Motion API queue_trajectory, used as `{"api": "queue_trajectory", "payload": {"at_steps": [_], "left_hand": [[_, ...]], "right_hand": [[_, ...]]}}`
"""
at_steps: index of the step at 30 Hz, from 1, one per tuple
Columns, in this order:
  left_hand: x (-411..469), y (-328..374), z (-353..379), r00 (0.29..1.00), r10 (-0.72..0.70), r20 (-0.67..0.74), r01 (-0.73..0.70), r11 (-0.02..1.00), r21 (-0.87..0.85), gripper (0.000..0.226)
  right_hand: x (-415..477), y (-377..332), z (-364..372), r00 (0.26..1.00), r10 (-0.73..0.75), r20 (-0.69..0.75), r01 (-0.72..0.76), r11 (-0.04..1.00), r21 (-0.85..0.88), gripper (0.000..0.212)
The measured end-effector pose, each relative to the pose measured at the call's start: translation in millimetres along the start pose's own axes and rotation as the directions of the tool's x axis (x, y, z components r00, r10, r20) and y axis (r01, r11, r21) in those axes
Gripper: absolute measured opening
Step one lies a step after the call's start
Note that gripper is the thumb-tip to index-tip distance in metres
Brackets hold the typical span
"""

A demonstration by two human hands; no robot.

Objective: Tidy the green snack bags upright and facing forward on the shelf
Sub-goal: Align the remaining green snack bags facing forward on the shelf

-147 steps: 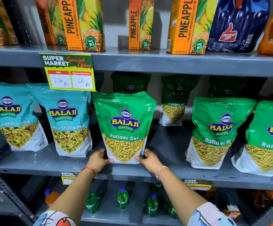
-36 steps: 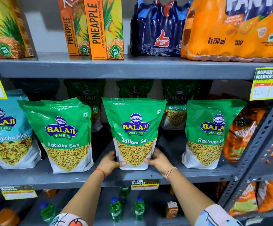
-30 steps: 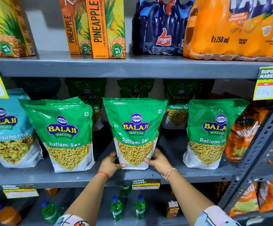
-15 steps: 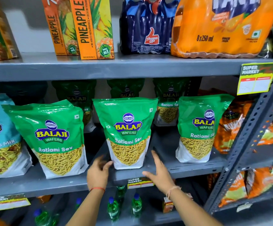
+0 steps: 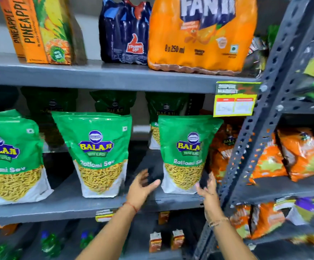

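Hands: The left hand (image 5: 142,186) is open, fingers spread, and holds nothing. The right hand (image 5: 207,188) is open too, holding nothing. They are apart, one on each side of the right green bag (image 5: 187,152).

Where the bags are: Three green bags stand in a front row on the middle shelf (image 5: 68,207). The right one is by the post. The middle green bag (image 5: 98,152) and the left green bag (image 5: 10,158) stand further along. More green bags (image 5: 113,103) sit behind, in the dark at the back.

The job now: I think the hands are about to take the right bag by its bottom corners.

How to do it well: Hold it low on both sides, where the bag is fat and firm. Turn it so the name faces out. It leans a little, so set its flat bottom down square. Let go slowly so it does not tip.

Edges: The bag stands near the front edge of the shelf. Push it back, not forward, or it may fall off. The gray post (image 5: 261,117) is close on the right. The orange bags (image 5: 221,152) press in just beside it.

Open room: There is a wide gap to the left, between the right and middle bags. That is the easy way to slide. The shelf above (image 5: 115,77) is close to the bag tops, so lifting high is no good.
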State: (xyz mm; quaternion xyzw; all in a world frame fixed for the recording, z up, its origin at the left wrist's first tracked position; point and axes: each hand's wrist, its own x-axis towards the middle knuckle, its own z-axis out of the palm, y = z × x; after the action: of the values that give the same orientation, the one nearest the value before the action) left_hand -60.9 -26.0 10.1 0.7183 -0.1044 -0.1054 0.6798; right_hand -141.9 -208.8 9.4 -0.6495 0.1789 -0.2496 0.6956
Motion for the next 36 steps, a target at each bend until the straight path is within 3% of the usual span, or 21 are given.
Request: {"api": "queue_trajectory", "payload": {"at_steps": [5, 8, 10, 15, 20, 24, 26, 28, 30, 36], "left_hand": [[31, -5, 33, 0.976, -0.105, 0.191, 0.07, 0.982, 0.178, 0.096], [35, -6, 43, 0.96, -0.171, 0.223, 0.129, 0.973, 0.192, 0.081], [34, -10, 42, 0.966, -0.177, 0.188, 0.137, 0.969, 0.204, 0.084], [34, -12, 20, 0.974, -0.18, 0.134, 0.147, 0.963, 0.224, 0.071], [36, -15, -7, 0.981, -0.169, 0.094, 0.134, 0.944, 0.301, 0.074], [32, -7, -11, 0.976, -0.165, 0.14, 0.111, 0.936, 0.333, 0.067], [32, 3, -14, 0.986, -0.134, 0.096, 0.114, 0.975, 0.192, 0.061], [36, 16, -18, 0.994, -0.11, -0.021, 0.11, 0.994, -0.014, 0.047], [46, 23, -21, 0.988, -0.094, -0.119, 0.083, 0.992, -0.097, 0.036], [72, 20, -16, 0.974, -0.17, -0.15, 0.129, 0.959, -0.251, 0.03]], "right_hand": [[39, 2, -14, 0.957, 0.209, 0.2, -0.163, 0.961, -0.223, 0.086], [50, 8, -15, 0.943, 0.238, 0.231, -0.182, 0.953, -0.242, 0.073], [53, 15, -13, 0.942, 0.22, 0.253, -0.16, 0.958, -0.239, 0.062], [47, 17, 8, 0.928, 0.204, 0.311, -0.151, 0.971, -0.187, 0.063], [39, 25, 37, 0.93, 0.191, 0.313, -0.133, 0.971, -0.199, 0.065], [36, 21, 34, 0.919, 0.178, 0.351, -0.108, 0.972, -0.209, 0.077], [38, 4, 32, 0.951, 0.127, 0.283, -0.119, 0.992, -0.044, 0.08], [48, -25, 36, 0.994, 0.041, 0.097, -0.06, 0.978, 0.202, 0.064], [63, -53, 44, 0.998, -0.023, -0.065, 0.044, 0.94, 0.34, 0.048], [89, -88, 70, 0.978, -0.037, -0.205, 0.125, 0.893, 0.432, 0.027]]}}
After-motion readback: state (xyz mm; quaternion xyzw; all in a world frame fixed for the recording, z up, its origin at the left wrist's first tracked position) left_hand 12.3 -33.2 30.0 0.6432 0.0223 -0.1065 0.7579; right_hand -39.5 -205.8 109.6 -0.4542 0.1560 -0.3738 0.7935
